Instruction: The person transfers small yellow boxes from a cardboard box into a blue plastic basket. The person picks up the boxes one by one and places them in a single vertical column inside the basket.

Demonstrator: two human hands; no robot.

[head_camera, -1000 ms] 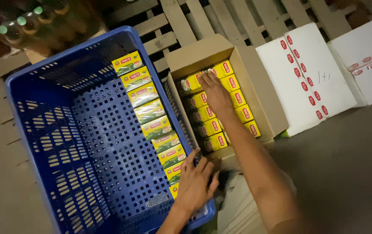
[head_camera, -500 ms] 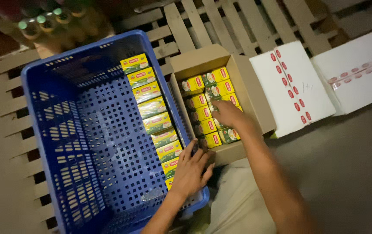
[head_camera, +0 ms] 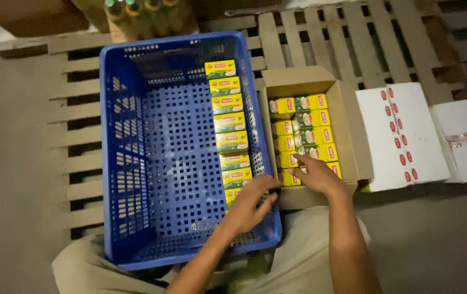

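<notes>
One row of packs lines the crate; most of it is bare (carton well stocked). Your left hand rests loosely open on the nearest pack, and your right hand curls over a carton pack, grip unclear.

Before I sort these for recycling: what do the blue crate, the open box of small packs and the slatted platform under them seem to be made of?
The blue crate looks like moulded plastic: uniform colour, perforated grid walls and floor. The open box looks like plain brown cardboard, matte, with folded flaps. The small packs seem to be printed glossy card, though that is less sure. The slatted platform looks like bare, unfinished wood: separate pale planks with gaps.
</notes>
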